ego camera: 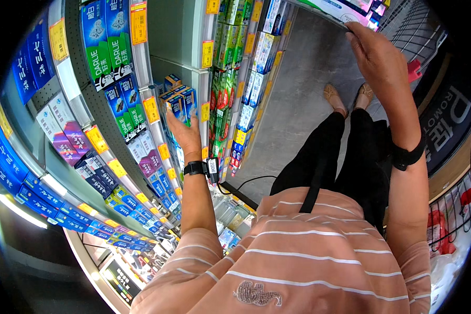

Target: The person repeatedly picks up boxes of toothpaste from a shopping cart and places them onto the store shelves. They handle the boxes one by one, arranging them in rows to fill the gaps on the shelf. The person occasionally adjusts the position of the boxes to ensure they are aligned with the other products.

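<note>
My left hand (185,135) reaches into a shelf on the left, its thumb and fingers on either side of small blue-and-orange cartons (176,105). Several of these cartons stand together there; their far side is hidden. At the top right, my right hand (382,64) grips the dark edge of a printed panel (337,8), which is cut off by the picture's rim. Just right of that hand is a metal wire shopping cart (414,29). A black strap with a small device (212,169) circles my left wrist, and a cable runs from it.
Green-and-blue Darlie toothpaste boxes (110,51) fill the upper left shelves, with yellow price tags (139,22) along the rails. Stacked green-and-red cartons (221,94) stand beyond my left hand. Grey floor (294,90) lies before my feet. A wire basket (453,212) holding bags is at right.
</note>
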A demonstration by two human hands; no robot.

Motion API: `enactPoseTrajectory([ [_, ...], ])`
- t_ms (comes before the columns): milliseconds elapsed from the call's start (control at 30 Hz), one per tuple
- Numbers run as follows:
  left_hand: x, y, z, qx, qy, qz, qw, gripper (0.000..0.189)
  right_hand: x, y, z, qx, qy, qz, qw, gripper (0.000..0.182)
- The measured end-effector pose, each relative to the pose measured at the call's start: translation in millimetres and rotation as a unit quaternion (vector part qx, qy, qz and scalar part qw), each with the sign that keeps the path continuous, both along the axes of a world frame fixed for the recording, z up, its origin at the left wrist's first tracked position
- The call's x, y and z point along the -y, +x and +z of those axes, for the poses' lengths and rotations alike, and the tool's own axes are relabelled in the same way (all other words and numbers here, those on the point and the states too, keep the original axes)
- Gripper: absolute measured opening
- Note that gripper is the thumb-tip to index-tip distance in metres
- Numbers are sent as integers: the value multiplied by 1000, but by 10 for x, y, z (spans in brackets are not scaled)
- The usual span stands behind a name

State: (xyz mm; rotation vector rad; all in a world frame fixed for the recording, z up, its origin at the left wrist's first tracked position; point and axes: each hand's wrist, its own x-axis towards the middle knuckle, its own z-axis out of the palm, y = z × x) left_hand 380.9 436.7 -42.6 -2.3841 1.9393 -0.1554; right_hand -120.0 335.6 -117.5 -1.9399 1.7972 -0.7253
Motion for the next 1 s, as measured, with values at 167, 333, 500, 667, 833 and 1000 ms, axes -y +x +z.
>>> enactPoseTrajectory([
  [167,-161,449,-85,32,13,74,997,96,-86,82,27,20,-37,12,999,21],
  [333,-53,585,-75,8,26,135,990,110,-213,190,43,18,-6,9,1000,23],
  [500,10,783,-123,-14,-9,108,994,114,-348,283,65,11,22,-6,1000,25],
  [667,4,1062,-219,-34,-34,74,996,117,-433,343,36,15,50,1,999,27],
  [833,-3,1225,-206,-109,-48,74,990,101,-489,402,78,26,87,13,996,29],
  [1000,-96,1348,-234,-112,-45,98,988,101,-586,517,35,29,69,13,997,31],
])
